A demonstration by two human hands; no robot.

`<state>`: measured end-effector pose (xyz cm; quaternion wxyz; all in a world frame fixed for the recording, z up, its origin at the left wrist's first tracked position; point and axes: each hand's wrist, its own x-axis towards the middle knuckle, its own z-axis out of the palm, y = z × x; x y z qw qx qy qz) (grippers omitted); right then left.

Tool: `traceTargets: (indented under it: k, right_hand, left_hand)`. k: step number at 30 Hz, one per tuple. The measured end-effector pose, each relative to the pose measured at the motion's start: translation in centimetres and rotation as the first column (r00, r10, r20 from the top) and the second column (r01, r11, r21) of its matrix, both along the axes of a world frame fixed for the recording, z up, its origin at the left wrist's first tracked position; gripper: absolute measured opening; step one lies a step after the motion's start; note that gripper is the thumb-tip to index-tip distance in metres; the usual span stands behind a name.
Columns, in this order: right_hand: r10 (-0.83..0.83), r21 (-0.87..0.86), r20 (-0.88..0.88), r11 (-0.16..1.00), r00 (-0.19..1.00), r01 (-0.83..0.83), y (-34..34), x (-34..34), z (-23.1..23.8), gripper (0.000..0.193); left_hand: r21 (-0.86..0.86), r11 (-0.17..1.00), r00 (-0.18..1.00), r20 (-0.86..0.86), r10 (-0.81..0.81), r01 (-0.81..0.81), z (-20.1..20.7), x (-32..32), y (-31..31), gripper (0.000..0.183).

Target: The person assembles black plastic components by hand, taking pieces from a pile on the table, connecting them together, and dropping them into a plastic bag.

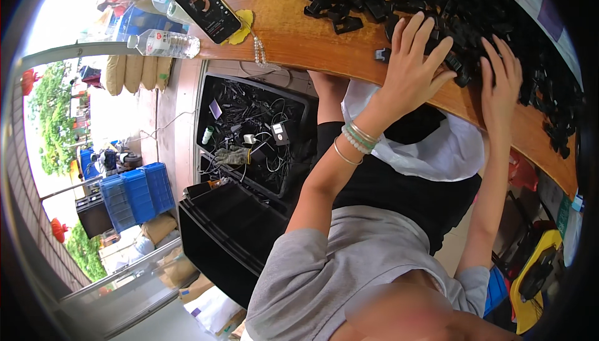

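Note:
A heap of small black plastic parts (465,4) covers the far right of the wooden table (274,4). My left hand (415,54) rests on the near side of this heap, fingers spread and palm down, with bracelets on the wrist. Just right of its thumb lies a black ribbed piece (453,63). My right hand (502,79) reaches to the heap farther right, its fingers apart and slightly bent; nothing shows in its grasp. Left of my left hand, close to the table edge, sits a small black piece with a grey end (382,55).
A phone (209,10) and a clear bottle (167,44) lie at the left end. Beaded strands (259,51) hang over the edge. Below stands a black crate (304,113) with cables, parts and a glove. A white bag (424,157) is spread over my lap.

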<state>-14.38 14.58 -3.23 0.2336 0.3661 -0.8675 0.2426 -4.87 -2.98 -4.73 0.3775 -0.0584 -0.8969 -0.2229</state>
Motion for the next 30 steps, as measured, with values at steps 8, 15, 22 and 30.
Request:
traceTargets:
  k: [8,15,22,30]
  right_hand:
    - [-0.08,0.02,0.046,0.997,0.996,0.079,4.4,3.6,-1.0,0.033]
    - [-0.035,0.054,0.072,0.998,0.997,0.031,4.1,3.9,-1.0,0.034]
    - [-0.034,-0.053,-0.04,0.998,0.999,0.032,4.2,4.1,-1.6,0.03]
    - [0.034,-0.096,0.032,0.995,0.999,-0.03,4.0,4.4,-1.4,0.034]
  left_hand:
    - [0.069,0.997,0.998,0.052,-0.02,0.017,-0.5,1.1,-0.2,0.043]
    - [0.066,0.989,0.987,-0.072,0.14,-0.136,-1.2,0.8,0.0,0.033]
    - [0.041,0.977,0.975,-0.062,0.211,-0.209,0.3,0.6,-0.2,0.029]
    - [0.56,0.828,0.997,-0.072,0.026,0.019,1.3,1.7,2.9,0.027]
